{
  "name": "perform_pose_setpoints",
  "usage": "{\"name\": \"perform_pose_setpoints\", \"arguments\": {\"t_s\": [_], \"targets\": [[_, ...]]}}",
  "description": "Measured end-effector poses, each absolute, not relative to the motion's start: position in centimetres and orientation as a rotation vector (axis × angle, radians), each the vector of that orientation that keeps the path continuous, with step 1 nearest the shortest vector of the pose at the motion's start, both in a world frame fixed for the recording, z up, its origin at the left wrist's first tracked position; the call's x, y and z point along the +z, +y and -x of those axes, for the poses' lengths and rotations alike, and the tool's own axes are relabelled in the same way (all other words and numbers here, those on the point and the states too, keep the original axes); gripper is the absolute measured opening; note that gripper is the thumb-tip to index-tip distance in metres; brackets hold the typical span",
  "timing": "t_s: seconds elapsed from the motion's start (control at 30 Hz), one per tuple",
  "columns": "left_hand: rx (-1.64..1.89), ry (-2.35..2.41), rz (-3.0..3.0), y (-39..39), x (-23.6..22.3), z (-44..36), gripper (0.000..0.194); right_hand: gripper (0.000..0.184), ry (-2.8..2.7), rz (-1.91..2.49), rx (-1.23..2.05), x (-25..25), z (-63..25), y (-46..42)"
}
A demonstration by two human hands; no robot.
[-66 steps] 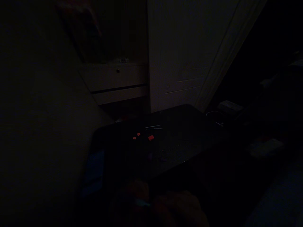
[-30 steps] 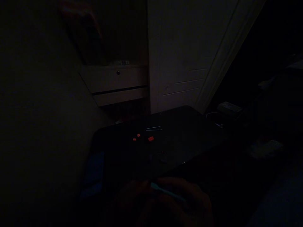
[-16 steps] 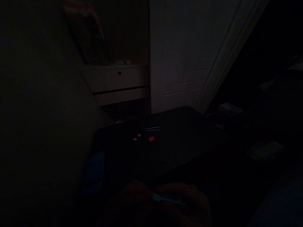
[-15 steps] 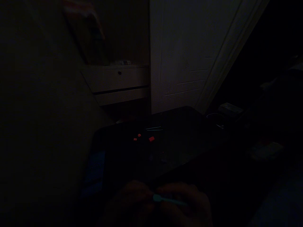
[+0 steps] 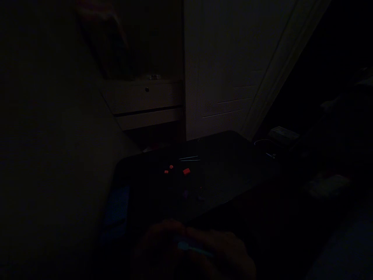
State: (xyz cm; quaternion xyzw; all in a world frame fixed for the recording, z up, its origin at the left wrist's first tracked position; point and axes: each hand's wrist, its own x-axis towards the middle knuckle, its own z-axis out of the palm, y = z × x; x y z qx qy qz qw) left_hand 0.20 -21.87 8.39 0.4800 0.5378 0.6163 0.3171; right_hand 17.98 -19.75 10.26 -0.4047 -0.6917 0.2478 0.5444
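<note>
At the bottom of the dim head view my two hands meet in front of the table. My right hand (image 5: 230, 247) is closed around a thin light-blue stick with a rounded end (image 5: 184, 245); its exact kind is too dark to make out. The rounded end points left, towards my left hand (image 5: 161, 237), whose fingers are bent and closed beside it. What those fingers hold is lost in shadow. On the table beyond lie a red block (image 5: 186, 171), two smaller red pieces (image 5: 171, 167) and metal tweezers (image 5: 189, 158).
The dark table (image 5: 227, 155) has faint small items (image 5: 201, 197) near its front edge. A bluish flat rectangle (image 5: 116, 212) lies at its left. Behind stand a drawer unit (image 5: 163, 95) and a pale panelled door (image 5: 221, 77). A box (image 5: 284, 134) sits at the right.
Both hands have drawn closer together, and the light-blue stick has shifted a little to the left. The picture is darker. The things on the table have not moved.
</note>
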Motion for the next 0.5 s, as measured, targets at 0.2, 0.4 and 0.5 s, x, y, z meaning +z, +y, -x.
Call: {"name": "perform_pose_setpoints", "arguments": {"t_s": [0.2,0.4,0.5], "targets": [[1.366,1.489,-1.228,-20.2,7.9,0.6,0.031,0.034,-1.683,0.953,0.679,8.7,-19.5,-19.6],[1.172,1.691,-1.758,-17.1,4.9,2.2,0.028,0.033,-1.483,1.182,1.042,5.8,-18.8,-17.3],[1.112,1.746,-1.876,-16.0,2.4,2.5,0.027,0.037,-1.502,1.177,1.14,3.7,-18.0,-16.0]]}}
